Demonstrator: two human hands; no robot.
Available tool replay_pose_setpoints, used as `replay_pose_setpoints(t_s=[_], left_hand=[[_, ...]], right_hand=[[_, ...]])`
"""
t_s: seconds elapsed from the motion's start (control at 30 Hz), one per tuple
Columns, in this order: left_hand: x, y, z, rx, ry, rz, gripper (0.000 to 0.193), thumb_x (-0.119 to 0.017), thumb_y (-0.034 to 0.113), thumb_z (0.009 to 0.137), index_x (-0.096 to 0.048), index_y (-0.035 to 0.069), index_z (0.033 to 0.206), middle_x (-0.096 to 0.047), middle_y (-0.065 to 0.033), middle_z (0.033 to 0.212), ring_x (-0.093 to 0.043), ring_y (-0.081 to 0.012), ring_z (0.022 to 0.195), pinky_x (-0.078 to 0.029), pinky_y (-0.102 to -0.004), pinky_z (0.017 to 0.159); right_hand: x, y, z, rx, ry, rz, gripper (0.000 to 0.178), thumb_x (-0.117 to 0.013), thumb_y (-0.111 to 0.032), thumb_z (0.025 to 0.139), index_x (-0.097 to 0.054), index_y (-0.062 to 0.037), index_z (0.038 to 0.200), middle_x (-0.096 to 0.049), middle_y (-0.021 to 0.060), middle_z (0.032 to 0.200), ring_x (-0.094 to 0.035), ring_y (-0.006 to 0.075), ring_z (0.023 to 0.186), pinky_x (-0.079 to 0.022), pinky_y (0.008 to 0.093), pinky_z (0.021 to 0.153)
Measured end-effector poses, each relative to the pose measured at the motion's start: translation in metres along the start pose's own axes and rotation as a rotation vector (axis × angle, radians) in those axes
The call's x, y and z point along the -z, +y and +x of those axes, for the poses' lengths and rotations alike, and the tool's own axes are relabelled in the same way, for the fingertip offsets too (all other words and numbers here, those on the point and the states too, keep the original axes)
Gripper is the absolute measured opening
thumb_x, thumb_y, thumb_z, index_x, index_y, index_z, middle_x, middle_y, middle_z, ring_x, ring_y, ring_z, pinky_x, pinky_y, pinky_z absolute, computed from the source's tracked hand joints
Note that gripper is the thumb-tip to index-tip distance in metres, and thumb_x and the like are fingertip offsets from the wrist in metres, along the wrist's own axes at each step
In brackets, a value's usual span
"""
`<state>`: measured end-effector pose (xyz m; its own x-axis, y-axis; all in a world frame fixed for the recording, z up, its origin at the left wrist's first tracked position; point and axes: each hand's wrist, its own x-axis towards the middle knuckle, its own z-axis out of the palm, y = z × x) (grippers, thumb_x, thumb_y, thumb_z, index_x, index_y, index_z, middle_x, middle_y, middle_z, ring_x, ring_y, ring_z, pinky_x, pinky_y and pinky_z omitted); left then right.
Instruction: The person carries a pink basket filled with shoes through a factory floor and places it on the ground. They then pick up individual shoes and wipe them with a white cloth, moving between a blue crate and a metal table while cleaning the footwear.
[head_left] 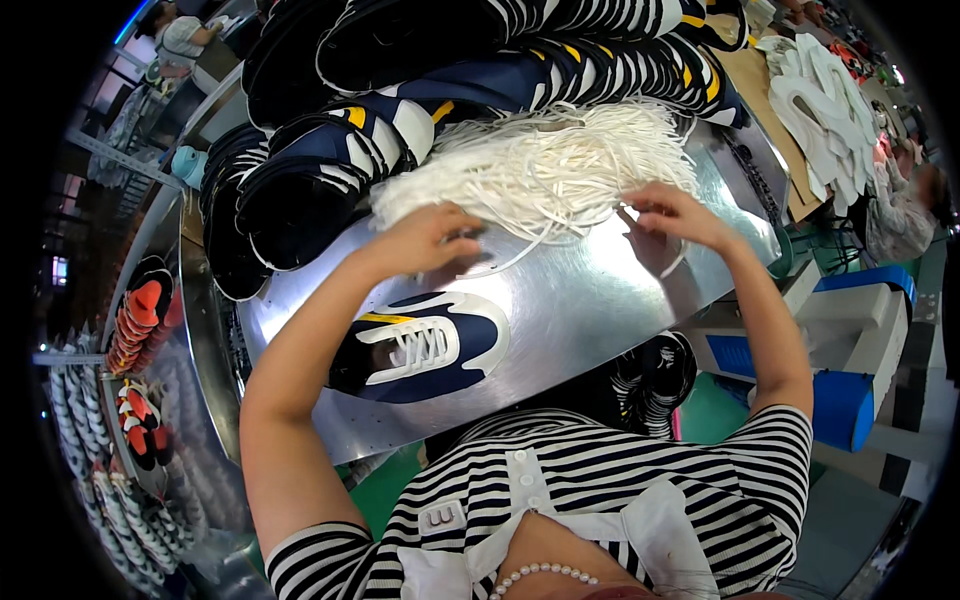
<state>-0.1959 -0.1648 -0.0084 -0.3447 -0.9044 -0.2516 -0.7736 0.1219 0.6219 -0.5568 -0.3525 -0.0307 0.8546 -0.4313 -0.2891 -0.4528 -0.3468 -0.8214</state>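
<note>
Necklace (545,569), left hand (437,240) half-curled; right hand (680,213) likewise

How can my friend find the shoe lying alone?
Find the shiny metal table. There, between the left hand and the striped shirt, lies one blue and white shoe. White lace crosses it, and unlike the piled shoes beyond, it lies alone.

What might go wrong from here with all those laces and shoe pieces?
The white laces lie in a loose, overlapping heap, so pulling one might tangle others. The laced shoe upper lies between the left hand and the front edge of the metal table; an arm could brush it off. The stacked navy-and-white uppers crowd the heap and might slide into it.
</note>
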Motion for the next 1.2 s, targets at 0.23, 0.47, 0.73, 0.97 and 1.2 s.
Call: replay_pose_setpoints(t_s=[0.23, 0.47, 0.73, 0.97, 1.2], left_hand=[[0.003, -0.033, 0.039, 0.013, 0.209, 0.097, 0.045, -0.061, 0.033, 0.084, -0.056, 0.003, 0.117, -0.059, -0.0179, 0.107, -0.057, -0.0310, 0.098, -0.045, -0.0356, 0.086], [0.012, 0.007, -0.049, 0.173, 0.281, -0.298, 0.035, -0.060, 0.018, 0.088, -0.055, 0.003, 0.119, -0.059, -0.0080, 0.111, -0.055, -0.0160, 0.101, -0.045, -0.0271, 0.084], [-0.017, 0.101, -0.201, 0.415, 0.567, 0.216, 0.019, -0.069, 0.012, 0.076, -0.058, 0.002, 0.087, -0.057, -0.0111, 0.082, -0.055, -0.0270, 0.081, -0.044, -0.0349, 0.071], [-0.099, 0.096, -0.228, 0.344, 0.640, 0.408, 0.040, -0.070, 0.016, 0.077, -0.055, -0.001, 0.110, -0.056, -0.0171, 0.111, -0.050, -0.0346, 0.105, -0.038, -0.0420, 0.092], [-0.119, 0.111, -0.244, 0.169, 0.715, 0.195, 0.030, -0.072, 0.008, 0.074, -0.057, -0.001, 0.099, -0.057, -0.0129, 0.088, -0.053, -0.0279, 0.083, -0.043, -0.0349, 0.072]], right_hand=[[0.064, 0.062, 0.108, 0.112, 0.059, -0.098, 0.026, -0.059, -0.027, 0.085, -0.059, -0.0108, 0.106, -0.058, 0.0019, 0.091, -0.053, 0.0121, 0.086, -0.044, 0.0276, 0.078], [0.021, 0.006, 0.036, -0.025, 0.238, 0.040, 0.030, -0.059, -0.021, 0.087, -0.054, -0.0060, 0.113, -0.056, 0.0030, 0.098, -0.057, 0.0116, 0.085, -0.047, 0.0253, 0.071], [-0.109, -0.079, -0.009, 0.298, 0.216, -0.177, 0.019, -0.059, -0.012, 0.085, -0.057, -0.0021, 0.101, -0.057, 0.0090, 0.098, -0.056, 0.0218, 0.091, -0.045, 0.0316, 0.079], [-0.143, -0.083, 0.000, 0.502, 0.413, -0.279, 0.029, -0.058, -0.021, 0.088, -0.058, -0.0058, 0.112, -0.056, 0.0088, 0.114, -0.056, 0.0210, 0.096, -0.047, 0.0309, 0.081], [-0.163, -0.124, -0.170, 0.190, 0.695, -0.131, 0.030, -0.063, -0.021, 0.085, -0.057, -0.0030, 0.109, -0.063, 0.0071, 0.086, -0.059, 0.0156, 0.074, -0.047, 0.0273, 0.063]])
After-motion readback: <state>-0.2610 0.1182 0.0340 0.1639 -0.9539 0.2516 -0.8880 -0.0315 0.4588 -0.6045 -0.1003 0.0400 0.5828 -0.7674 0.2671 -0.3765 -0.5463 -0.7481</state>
